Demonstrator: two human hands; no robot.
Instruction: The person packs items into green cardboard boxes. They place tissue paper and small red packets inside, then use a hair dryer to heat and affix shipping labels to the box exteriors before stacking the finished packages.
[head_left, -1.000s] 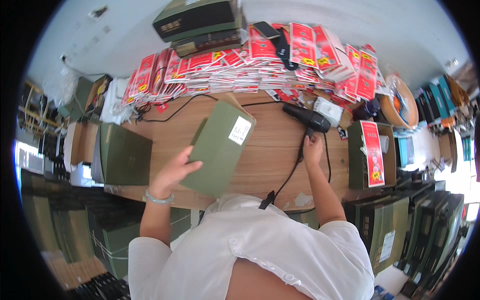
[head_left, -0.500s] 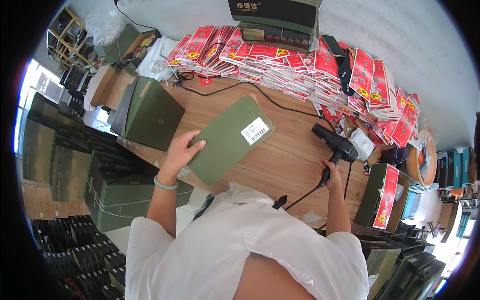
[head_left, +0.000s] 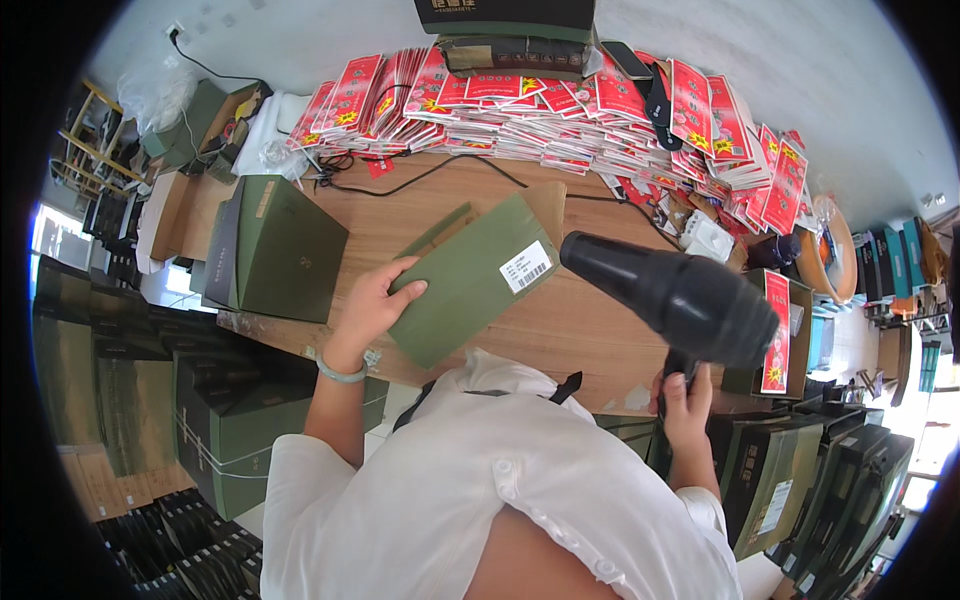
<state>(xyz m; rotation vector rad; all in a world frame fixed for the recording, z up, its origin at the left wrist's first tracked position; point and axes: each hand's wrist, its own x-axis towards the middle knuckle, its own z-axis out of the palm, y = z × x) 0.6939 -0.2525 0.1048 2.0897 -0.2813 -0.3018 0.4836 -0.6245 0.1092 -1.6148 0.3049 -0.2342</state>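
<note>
My left hand (head_left: 375,305) is closed on the near-left end of a green cardboard box (head_left: 455,300), thumb on its upper face. The box is tilted over the table, and a brown inner flap shows behind its far edge. A white barcode label (head_left: 527,267) sits at its right end. In my right hand (head_left: 687,405) is a black hair dryer (head_left: 680,300), gripped by the handle and raised off the table. Its nozzle points left, close to the label; whether it touches the box I cannot tell.
A large green box (head_left: 285,250) stands at the table's left. Stacked red-and-white packets (head_left: 560,130) line the back wall, with dark boxes (head_left: 515,60) on top. An open carton (head_left: 795,320) is at the right. A black cable (head_left: 440,172) crosses the wooden table (head_left: 400,215).
My right hand has lifted the hair dryer off the table and brought its nozzle near the label. The green box has tilted, showing its brown flap. The view has shifted slightly.
</note>
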